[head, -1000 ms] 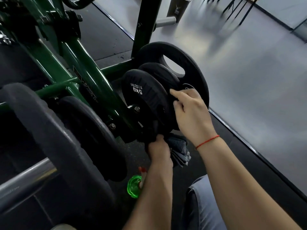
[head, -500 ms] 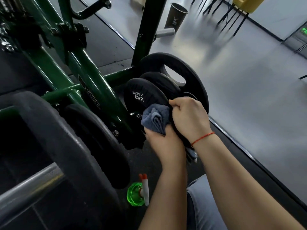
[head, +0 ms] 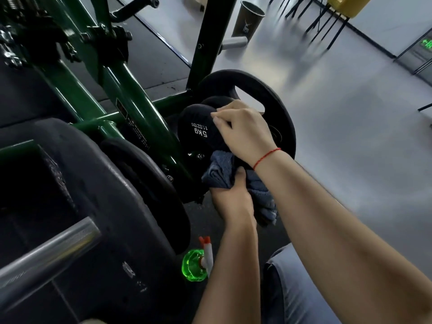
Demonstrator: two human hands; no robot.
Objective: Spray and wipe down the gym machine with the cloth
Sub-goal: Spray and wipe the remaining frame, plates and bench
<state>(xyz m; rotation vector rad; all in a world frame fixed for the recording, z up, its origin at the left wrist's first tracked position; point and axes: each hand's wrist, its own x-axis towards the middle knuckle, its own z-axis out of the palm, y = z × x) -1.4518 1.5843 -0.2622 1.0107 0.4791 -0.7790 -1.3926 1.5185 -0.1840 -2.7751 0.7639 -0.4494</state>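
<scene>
While the translucent green plastic spray bottle [head: 195,265] is standing on the floor, the left hand [head: 233,199] is gripping the limp, light-looking blue-grey cloth [head: 218,170] bunched under the stiff black 5 kg rubber plate [head: 196,134], the right hand [head: 244,134] curling over its rim.

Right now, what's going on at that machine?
A person is wiping down the green machine. The left hand holds a bunched blue cloth at the lower edge of the 5 kg plate, while the right hand grips that plate's top. The spray bottle sits on the floor, untouched.
</scene>
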